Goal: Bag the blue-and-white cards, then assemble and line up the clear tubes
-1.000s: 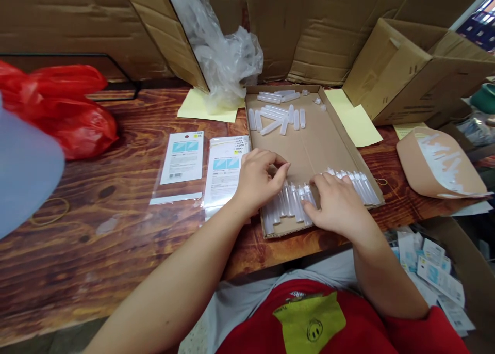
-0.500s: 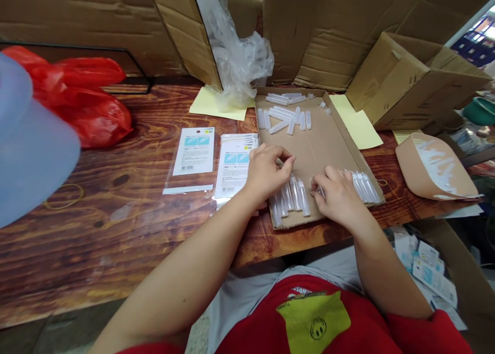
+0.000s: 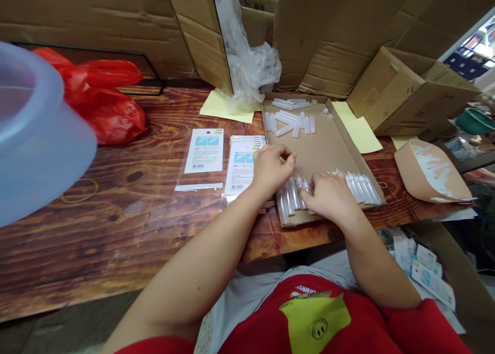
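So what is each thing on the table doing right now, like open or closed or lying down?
Shallow brown cardboard tray: open, flat on the wooden table.
Small clear plastic tubes: lying down in a row at the near edge.
Loose clear tubes: scattered at the far end.
Left hand: fingers curled, over the tubes.
Right hand: flat on the tubes.
Clear packet with white card: lying flat.
Red plastic bag: crumpled.

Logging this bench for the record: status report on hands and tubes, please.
Left hand curled, fingertips pinched at the tube row; grip contents unclear. Right hand flat on the row in the tray. Loose tubes at tray's far end; nothing blocking.
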Demonstrator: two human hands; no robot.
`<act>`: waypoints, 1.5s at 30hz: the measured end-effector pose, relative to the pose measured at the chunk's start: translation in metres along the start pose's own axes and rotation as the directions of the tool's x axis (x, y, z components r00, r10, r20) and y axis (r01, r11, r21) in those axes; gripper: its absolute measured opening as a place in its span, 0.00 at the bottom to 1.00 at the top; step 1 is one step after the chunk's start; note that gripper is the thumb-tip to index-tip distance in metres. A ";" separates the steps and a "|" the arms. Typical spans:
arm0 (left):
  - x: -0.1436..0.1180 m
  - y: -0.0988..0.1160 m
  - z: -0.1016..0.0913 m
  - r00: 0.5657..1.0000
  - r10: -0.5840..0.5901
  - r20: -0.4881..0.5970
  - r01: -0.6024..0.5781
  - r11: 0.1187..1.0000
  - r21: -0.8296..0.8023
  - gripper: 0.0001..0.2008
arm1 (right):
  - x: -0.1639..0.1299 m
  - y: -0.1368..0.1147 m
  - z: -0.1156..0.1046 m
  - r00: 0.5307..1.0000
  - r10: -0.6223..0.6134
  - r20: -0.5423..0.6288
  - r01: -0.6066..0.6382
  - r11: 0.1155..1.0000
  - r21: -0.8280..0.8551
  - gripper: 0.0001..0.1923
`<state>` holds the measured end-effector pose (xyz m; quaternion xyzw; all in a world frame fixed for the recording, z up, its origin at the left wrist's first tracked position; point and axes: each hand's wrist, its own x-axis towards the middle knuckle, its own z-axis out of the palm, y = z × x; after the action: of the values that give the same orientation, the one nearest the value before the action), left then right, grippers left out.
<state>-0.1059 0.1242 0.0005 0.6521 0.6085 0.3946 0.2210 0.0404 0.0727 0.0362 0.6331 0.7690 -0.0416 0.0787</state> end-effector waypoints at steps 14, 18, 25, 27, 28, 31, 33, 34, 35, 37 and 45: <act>0.001 0.003 -0.005 0.999 -0.034 0.001 0.034 0.999 -0.035 0.05 | -0.003 0.008 0.018 0.990 -0.011 -0.143 0.013 1.000 0.010 0.12; 0.001 0.002 -0.006 0.999 -0.052 0.009 0.052 0.998 -0.042 0.05 | -0.001 0.014 0.024 0.953 -0.159 -0.257 0.184 0.980 0.076 0.06; 0.002 0.002 -0.005 0.998 -0.055 0.007 0.055 0.998 -0.035 0.06 | 0.000 0.002 0.014 0.971 -0.148 -0.190 0.186 0.962 0.200 0.12; 0.002 0.002 -0.005 0.998 -0.059 0.007 0.059 0.997 -0.040 0.06 | -0.001 -0.006 0.009 0.981 -0.135 -0.140 0.163 0.963 0.214 0.11; 0.002 0.002 -0.006 0.998 -0.064 0.006 0.064 0.997 -0.042 0.06 | -0.002 -0.009 0.006 0.985 -0.132 -0.111 0.153 0.966 0.210 0.12; 0.003 0.001 -0.006 0.997 -0.083 -0.005 0.083 0.995 -0.047 0.06 | -0.005 -0.018 0.001 0.991 -0.122 -0.057 0.129 0.978 0.161 0.16; 0.003 0.001 -0.006 0.996 -0.094 -0.011 0.093 0.995 -0.045 0.06 | -0.007 -0.021 0.000 0.993 -0.110 -0.052 0.116 0.985 0.129 0.18; 0.003 0.001 -0.006 0.995 -0.096 -0.012 0.096 0.995 -0.043 0.06 | -0.008 -0.023 0.000 0.993 -0.106 -0.056 0.112 0.987 0.112 0.18; 0.003 0.001 -0.006 0.995 -0.097 -0.014 0.097 0.994 -0.041 0.07 | -0.008 -0.024 0.001 0.993 -0.104 -0.062 0.110 0.989 0.096 0.19; 0.003 0.001 -0.006 0.995 -0.099 -0.015 0.099 0.994 -0.038 0.07 | -0.009 -0.026 0.002 0.991 -0.105 -0.081 0.111 0.991 0.072 0.19; 0.003 0.001 -0.006 0.990 -0.138 -0.015 0.137 0.990 -0.027 0.07 | -0.015 -0.036 0.010 0.990 -0.075 -0.121 0.077 0.997 0.013 0.22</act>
<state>-0.1102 0.1260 0.0056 0.6024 0.6487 0.3917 0.2507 0.0091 0.0495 0.0281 0.6054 0.7955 -0.0129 0.0251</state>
